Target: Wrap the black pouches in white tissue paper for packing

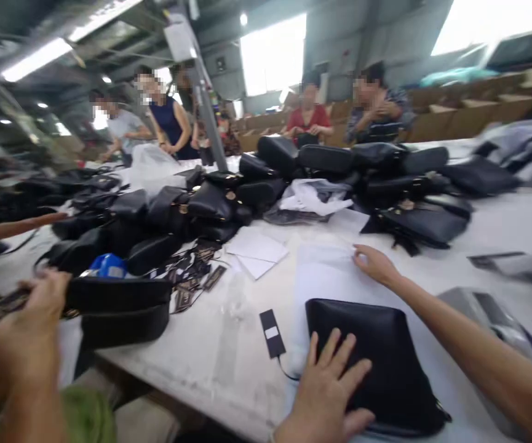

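My left hand [328, 391] lies flat with fingers spread on a flat black bag [381, 351] at the near edge of the white table [229, 351]. My right hand [375, 264] reaches further out, its fingertips pinched together on the corner of a thin white sheet [325, 277] that lies just beyond the bag. A small black tag [271, 332] on a cord rests left of the bag.
A long heap of black bags [321, 166] runs across the table's middle, with white papers [256, 249] and dark labels [196, 277] before it. A co-worker's hand [30, 320] at the left holds a dark strap. Several people work at the far side.
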`<action>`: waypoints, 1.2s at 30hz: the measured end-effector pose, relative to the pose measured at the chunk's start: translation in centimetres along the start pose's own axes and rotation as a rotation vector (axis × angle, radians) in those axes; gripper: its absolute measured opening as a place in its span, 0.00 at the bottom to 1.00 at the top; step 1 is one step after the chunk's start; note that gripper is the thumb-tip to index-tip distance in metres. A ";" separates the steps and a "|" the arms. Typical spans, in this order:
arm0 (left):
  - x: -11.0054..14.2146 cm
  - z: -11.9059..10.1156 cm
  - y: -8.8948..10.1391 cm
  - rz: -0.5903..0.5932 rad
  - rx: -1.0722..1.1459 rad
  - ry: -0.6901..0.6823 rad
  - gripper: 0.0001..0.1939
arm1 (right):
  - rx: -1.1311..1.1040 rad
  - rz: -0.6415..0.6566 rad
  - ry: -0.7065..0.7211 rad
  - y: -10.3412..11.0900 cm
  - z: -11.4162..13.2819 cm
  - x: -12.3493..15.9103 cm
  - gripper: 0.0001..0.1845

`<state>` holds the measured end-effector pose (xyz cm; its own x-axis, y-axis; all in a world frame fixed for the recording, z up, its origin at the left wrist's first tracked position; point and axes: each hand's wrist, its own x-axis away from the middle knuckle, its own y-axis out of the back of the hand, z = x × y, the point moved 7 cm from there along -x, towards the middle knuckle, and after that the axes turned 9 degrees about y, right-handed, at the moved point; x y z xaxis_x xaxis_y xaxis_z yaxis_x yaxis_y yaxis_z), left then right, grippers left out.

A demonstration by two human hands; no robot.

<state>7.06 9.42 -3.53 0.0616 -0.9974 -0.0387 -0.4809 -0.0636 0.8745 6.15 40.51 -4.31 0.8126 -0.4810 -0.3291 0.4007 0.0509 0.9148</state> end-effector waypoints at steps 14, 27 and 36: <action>-0.4 1.6 -2.7 0.040 -0.049 -0.051 0.43 | -0.298 0.320 -0.022 1.2 0.3 -1.1 0.21; -0.6 0.5 -0.2 0.043 -0.089 -0.113 0.36 | -0.260 0.070 0.330 11.0 9.4 4.8 0.13; 0.2 2.0 -0.8 -0.065 0.012 -0.184 0.31 | -0.108 -0.158 0.480 11.3 16.8 17.1 0.16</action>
<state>5.76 9.24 -5.21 -0.0680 -0.9807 -0.1835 -0.4914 -0.1271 0.8616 17.46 18.15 4.32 0.8310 -0.0358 -0.5551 0.5553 0.1118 0.8241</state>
